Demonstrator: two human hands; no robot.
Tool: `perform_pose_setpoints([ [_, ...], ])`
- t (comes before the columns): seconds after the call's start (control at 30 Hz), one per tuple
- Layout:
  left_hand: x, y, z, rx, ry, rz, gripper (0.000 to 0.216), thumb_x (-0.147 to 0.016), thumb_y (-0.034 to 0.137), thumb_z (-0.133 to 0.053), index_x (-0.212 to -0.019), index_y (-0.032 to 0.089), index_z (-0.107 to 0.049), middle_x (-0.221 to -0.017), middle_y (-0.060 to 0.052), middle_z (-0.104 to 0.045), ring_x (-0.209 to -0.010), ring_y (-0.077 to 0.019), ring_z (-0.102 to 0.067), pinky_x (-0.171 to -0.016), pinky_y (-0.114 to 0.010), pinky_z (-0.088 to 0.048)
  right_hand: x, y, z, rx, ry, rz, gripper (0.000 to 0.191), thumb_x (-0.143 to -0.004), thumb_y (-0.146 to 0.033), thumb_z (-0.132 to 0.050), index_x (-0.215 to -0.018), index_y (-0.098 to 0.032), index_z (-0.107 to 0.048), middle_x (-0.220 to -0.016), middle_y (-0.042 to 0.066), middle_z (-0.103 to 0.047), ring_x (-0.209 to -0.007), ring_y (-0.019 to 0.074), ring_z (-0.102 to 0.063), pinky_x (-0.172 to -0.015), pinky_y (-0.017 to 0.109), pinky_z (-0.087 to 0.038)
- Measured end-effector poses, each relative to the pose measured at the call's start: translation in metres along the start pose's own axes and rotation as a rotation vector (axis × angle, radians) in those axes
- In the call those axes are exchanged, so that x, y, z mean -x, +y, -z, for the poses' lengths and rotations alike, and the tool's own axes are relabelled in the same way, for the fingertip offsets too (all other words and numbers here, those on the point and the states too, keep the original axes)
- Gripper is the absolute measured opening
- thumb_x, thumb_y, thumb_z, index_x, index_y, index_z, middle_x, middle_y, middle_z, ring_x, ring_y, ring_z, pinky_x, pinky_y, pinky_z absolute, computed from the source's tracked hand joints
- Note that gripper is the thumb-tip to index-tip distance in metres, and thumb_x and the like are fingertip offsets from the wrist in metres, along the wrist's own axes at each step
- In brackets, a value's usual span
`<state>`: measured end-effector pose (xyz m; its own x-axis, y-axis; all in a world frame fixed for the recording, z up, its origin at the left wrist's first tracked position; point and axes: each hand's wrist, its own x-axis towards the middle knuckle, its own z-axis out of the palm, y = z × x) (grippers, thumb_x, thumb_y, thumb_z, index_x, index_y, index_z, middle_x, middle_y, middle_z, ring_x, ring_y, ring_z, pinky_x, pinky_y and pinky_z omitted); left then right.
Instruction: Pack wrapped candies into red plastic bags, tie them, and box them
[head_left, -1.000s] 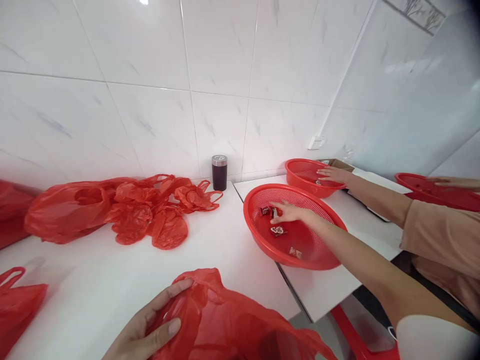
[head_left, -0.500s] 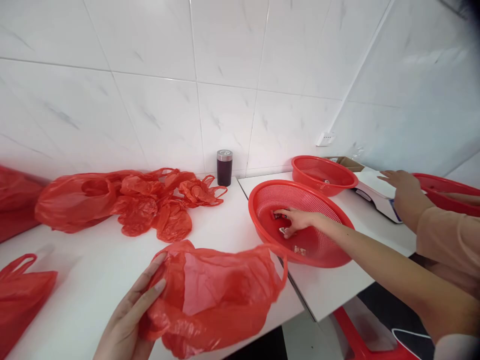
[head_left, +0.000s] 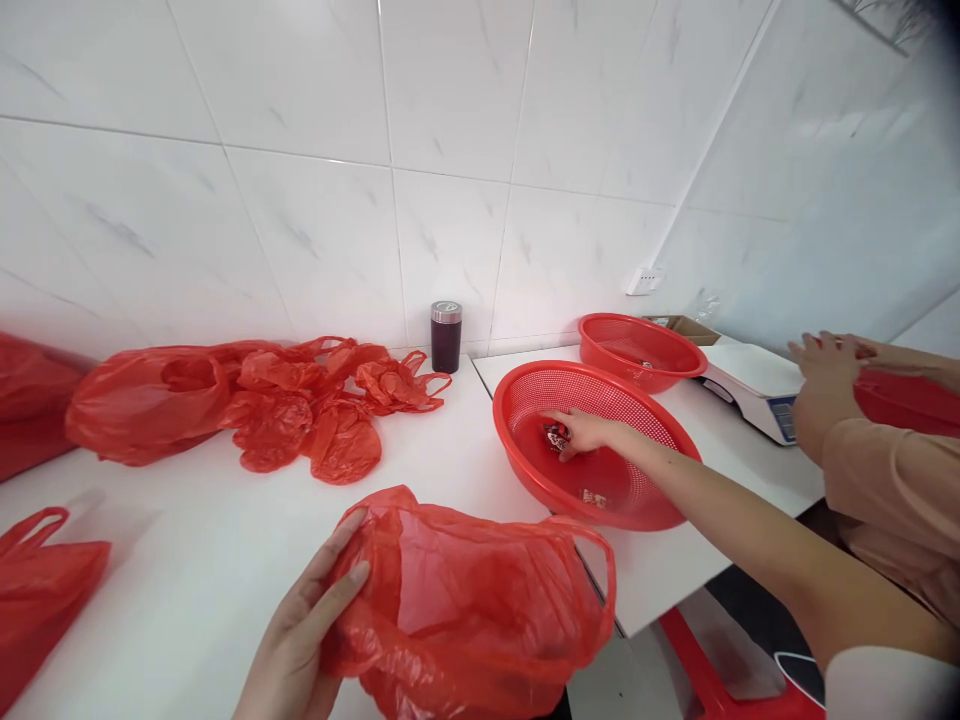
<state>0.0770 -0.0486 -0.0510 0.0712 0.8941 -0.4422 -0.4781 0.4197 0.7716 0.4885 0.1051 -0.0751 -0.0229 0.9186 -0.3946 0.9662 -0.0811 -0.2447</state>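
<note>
My left hand [head_left: 315, 620] is closed on the rim of a red plastic bag [head_left: 465, 610], whose mouth gapes toward me and whose one handle loop hangs out at the right. My right hand [head_left: 581, 432] reaches into a red perforated basket [head_left: 517, 470], fingers curled around small wrapped packets [head_left: 556, 437] with dark and white print. How many it grips I cannot make out. A pale printed packet [head_left: 594, 498] lies apart on the basket's floor, nearer to me.
Crumpled red bags [head_left: 274, 425] lie at the back left, a filled-looking red bag [head_left: 45, 590] at the left edge. A dark tumbler [head_left: 446, 340] stands by the wall. Beyond are a second red basket [head_left: 641, 345], a white scale [head_left: 754, 385] and a co-worker's hands [head_left: 832, 365].
My right hand's fingers have closed on packets in the basket. The bag in my left hand has shifted right and slightly down. The co-worker's hands have come together beside the scale.
</note>
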Motion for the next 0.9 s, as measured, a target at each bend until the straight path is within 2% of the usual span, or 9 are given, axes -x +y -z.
perform_pose_setpoints([
  [0.17, 0.001, -0.003, -0.003, 0.0, 0.004, -0.016, 0.068, -0.071, 0.029, -0.078, -0.135, 0.029, -0.053, -0.136, -0.005, -0.06, -0.12, -0.0266, -0.058, -0.076, -0.018, -0.056, -0.003, -0.016, -0.005, -0.061, -0.035, -0.029, 0.049, -0.061, -0.014, -0.073, -0.109, -0.02, -0.061, -0.102, 0.009, -0.059, -0.064, 0.0183, -0.061, -0.057, 0.032, -0.048],
  [0.3, 0.001, -0.002, -0.003, -0.028, -0.015, -0.037, 0.066, -0.074, 0.03, -0.075, -0.136, 0.029, -0.051, -0.14, -0.006, -0.056, -0.12, -0.0269, -0.058, -0.074, -0.019, -0.057, 0.004, -0.018, -0.002, -0.194, 0.005, -0.022, 0.034, -0.063, -0.008, -0.067, -0.095, -0.018, -0.058, -0.086, 0.004, -0.06, -0.056, 0.0141, -0.059, -0.052, 0.028, -0.047],
  [0.43, -0.002, -0.001, -0.003, -0.037, -0.024, -0.063, 0.071, -0.073, 0.031, -0.076, -0.138, 0.029, -0.048, -0.143, -0.007, -0.052, -0.117, -0.0288, -0.06, -0.073, -0.023, -0.058, 0.029, -0.024, 0.026, -0.39, 0.058, 0.038, 0.032, -0.072, -0.012, -0.059, -0.102, -0.02, -0.049, -0.083, 0.001, -0.059, -0.06, 0.012, -0.06, -0.057, 0.026, -0.052],
  [0.53, -0.006, -0.003, -0.007, -0.028, -0.036, -0.083, 0.073, -0.072, 0.033, -0.076, -0.139, 0.029, -0.047, -0.144, -0.008, -0.051, -0.115, -0.0298, -0.061, -0.072, -0.024, -0.058, 0.067, -0.052, 0.051, -0.57, 0.096, 0.209, 0.03, -0.076, -0.018, -0.06, -0.102, -0.023, -0.047, -0.092, 0.0, -0.058, -0.075, 0.0123, -0.062, -0.068, 0.026, -0.055],
  [0.6, -0.009, -0.003, -0.011, -0.021, -0.049, -0.105, 0.073, -0.072, 0.032, -0.077, -0.138, 0.027, -0.048, -0.143, -0.009, -0.053, -0.115, -0.0288, -0.061, -0.073, -0.023, -0.057, 0.096, -0.085, 0.057, -0.766, 0.043, 0.446, 0.031, -0.075, -0.022, -0.065, -0.102, -0.024, -0.048, -0.095, 0.0, -0.057, -0.08, 0.0139, -0.061, -0.069, 0.029, -0.056],
  [0.67, -0.011, -0.004, -0.016, -0.033, -0.066, -0.121, 0.072, -0.072, 0.033, -0.077, -0.138, 0.027, -0.049, -0.141, -0.01, -0.054, -0.114, -0.0287, -0.061, -0.076, -0.024, -0.056, 0.122, -0.123, 0.048, -0.814, -0.097, 0.613, 0.032, -0.075, -0.022, -0.066, -0.102, -0.026, -0.05, -0.099, 0.0, -0.058, -0.08, 0.0135, -0.061, -0.067, 0.029, -0.055],
  [0.77, -0.011, -0.004, -0.024, -0.073, -0.102, -0.143, 0.074, -0.071, 0.036, -0.077, -0.139, 0.027, -0.048, -0.14, -0.01, -0.055, -0.116, -0.0319, -0.06, -0.084, -0.032, -0.056, 0.141, -0.172, 0.013, -0.559, -0.28, 0.715, 0.032, -0.073, -0.015, -0.065, -0.103, -0.025, -0.056, -0.094, 0.0, -0.058, -0.081, 0.0135, -0.059, -0.071, 0.028, -0.052],
  [0.83, -0.01, -0.003, -0.025, -0.109, -0.12, -0.168, 0.077, -0.07, 0.037, -0.077, -0.14, 0.027, -0.047, -0.139, -0.011, -0.055, -0.117, -0.034, -0.059, -0.086, -0.035, -0.056, 0.14, -0.19, -0.01, -0.322, -0.21, 0.685, 0.043, -0.07, -0.017, -0.069, -0.11, -0.027, -0.059, -0.104, 0.002, -0.057, -0.085, 0.0158, -0.058, -0.077, 0.032, -0.051],
  [0.9, -0.009, -0.003, -0.023, -0.163, -0.121, -0.192, 0.079, -0.07, 0.038, -0.077, -0.141, 0.028, -0.045, -0.138, -0.011, -0.056, -0.119, -0.0353, -0.057, -0.086, -0.036, -0.056, 0.134, -0.192, -0.019, -0.228, -0.137, 0.669, 0.057, -0.069, -0.026, -0.074, -0.122, -0.031, -0.056, -0.119, 0.004, -0.055, -0.094, 0.0194, -0.058, -0.084, 0.036, -0.049],
])
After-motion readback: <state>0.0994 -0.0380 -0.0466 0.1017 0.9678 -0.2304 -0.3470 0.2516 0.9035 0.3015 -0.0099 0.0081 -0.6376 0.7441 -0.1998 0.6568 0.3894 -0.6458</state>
